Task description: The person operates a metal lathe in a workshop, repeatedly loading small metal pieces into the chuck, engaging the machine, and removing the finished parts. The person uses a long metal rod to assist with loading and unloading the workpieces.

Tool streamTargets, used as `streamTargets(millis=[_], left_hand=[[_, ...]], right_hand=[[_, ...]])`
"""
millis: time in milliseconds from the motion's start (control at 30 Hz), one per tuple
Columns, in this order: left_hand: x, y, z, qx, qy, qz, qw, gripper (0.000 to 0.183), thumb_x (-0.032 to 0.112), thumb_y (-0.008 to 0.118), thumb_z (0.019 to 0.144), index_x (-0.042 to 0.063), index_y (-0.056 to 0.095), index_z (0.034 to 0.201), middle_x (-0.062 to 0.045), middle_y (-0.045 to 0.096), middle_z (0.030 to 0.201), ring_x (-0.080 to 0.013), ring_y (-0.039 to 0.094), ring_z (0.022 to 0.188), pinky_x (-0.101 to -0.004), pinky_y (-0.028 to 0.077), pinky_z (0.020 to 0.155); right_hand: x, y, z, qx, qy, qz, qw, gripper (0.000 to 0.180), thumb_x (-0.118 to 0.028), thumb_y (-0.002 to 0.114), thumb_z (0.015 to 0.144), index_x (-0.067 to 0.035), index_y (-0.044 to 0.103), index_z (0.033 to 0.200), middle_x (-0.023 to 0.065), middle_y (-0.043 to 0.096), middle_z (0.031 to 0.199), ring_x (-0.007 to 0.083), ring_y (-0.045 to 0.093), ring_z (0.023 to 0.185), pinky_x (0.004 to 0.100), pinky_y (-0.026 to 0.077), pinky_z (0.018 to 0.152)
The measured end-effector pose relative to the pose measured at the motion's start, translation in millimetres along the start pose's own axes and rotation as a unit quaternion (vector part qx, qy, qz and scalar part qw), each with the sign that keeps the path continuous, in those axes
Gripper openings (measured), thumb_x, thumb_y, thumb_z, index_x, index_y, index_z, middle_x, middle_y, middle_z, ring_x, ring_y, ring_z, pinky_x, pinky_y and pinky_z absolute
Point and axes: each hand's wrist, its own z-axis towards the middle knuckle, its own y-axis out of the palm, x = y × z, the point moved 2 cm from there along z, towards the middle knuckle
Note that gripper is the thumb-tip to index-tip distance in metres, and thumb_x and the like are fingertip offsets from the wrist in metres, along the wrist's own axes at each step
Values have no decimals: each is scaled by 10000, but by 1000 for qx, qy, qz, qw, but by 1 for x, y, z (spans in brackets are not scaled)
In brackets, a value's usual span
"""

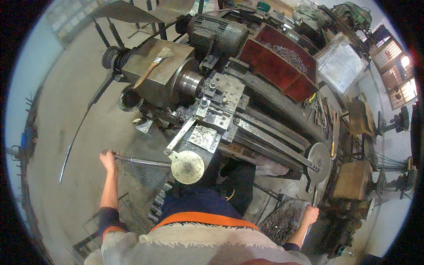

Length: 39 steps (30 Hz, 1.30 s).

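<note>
My left hand (108,159) is closed round the end of a long steel lever (142,161), which runs to a round metal disc (187,167) at the near side of a small lathe. At the right, my right hand (310,214) grips another metal lever (315,195), joined to a larger disc (318,162) at the bed's end. Between them lies the cross slide with its tool blocks (228,87), close to the chuck (191,82). Flat link bars (275,139) connect the slide and the discs. Metal chips (185,113) lie beneath the chuck.
A wooden-handled brush (152,68) rests on the headstock (132,64). Behind are an electric motor (228,34) and a red tray (271,68) holding metal pieces. Hand tools (323,114) lie at the right. Another long lever (79,132) sticks out at the left. A chip-covered surface (283,222) is beside my right hand.
</note>
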Motion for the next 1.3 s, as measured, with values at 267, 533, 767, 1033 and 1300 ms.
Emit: streamTargets(millis=[267,533,767,1033,1300], left_hand=[[3,-36,-24,-12,-9,53,998,164,100,533,779,-45,466,817,-111,538,648,-210,556,479,-324,470,453],[26,-48,39,-180,-5,383,906,300,250,590,782,-47,622,812,-137,629,697,-206,603,555,-320,498,553],[-5,88,82,-232,311,551,739,439,316,625,748,8,561,1054,-193,625,931,-334,592,899,-415,473,779],[-61,193,80,-223,288,533,764,342,309,603,767,-3,588,906,-209,630,826,-370,610,798,-453,481,731],[-31,183,85,-372,264,619,640,323,244,525,783,27,495,1020,-172,628,924,-352,610,870,-452,482,742]], right_hand=[[51,36,148,65,-88,-62,992,388,-347,586,639,-14,640,829,221,629,884,398,595,872,465,465,761],[14,24,134,136,-15,-158,978,477,-300,536,734,-82,513,1158,121,540,1132,299,544,1013,491,443,777],[-2,52,30,195,-170,55,964,819,-214,709,593,-44,363,1316,247,393,1310,361,405,1197,404,352,980],[4,44,-12,53,-101,91,989,682,-225,711,605,12,481,1201,231,468,1247,342,452,1154,400,384,954],[-57,-24,-3,106,-208,222,947,454,-163,585,624,-4,617,1048,207,610,1024,306,583,961,347,434,850]])
